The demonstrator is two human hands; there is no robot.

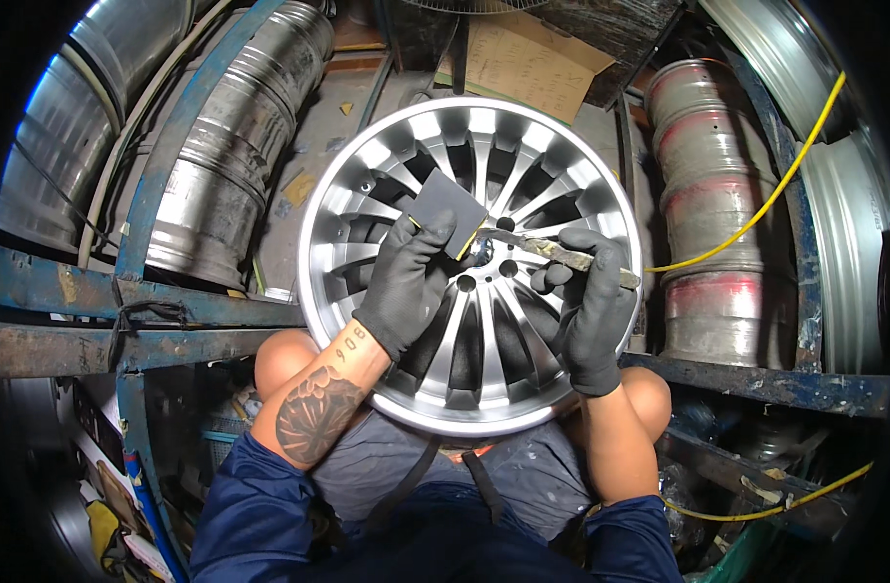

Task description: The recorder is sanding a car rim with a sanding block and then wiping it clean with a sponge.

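A silver multi-spoke alloy wheel (464, 425) lies face up between my knees, its lug holes and centre bore in the middle. My left hand (404, 287), in a dark grey glove, pinches a folded square of dark grey sandpaper (443, 197) with a yellow edge above the hub. In a matching glove, my right hand (593, 311) is closed around the worn, crusted handle of a narrow scraper-like tool (562, 255). The tool's thin dark end points left and meets the sandpaper's lower right edge in the picture; whether they touch, I cannot tell.
Stacked silver wheel barrels (217, 204) stand on the left, and red-marked ones (712, 209) on the right. Blue metal rack bars (202, 308) run along both sides. A yellow hose (756, 230) crosses at the right. Cardboard (532, 68) lies beyond the wheel.
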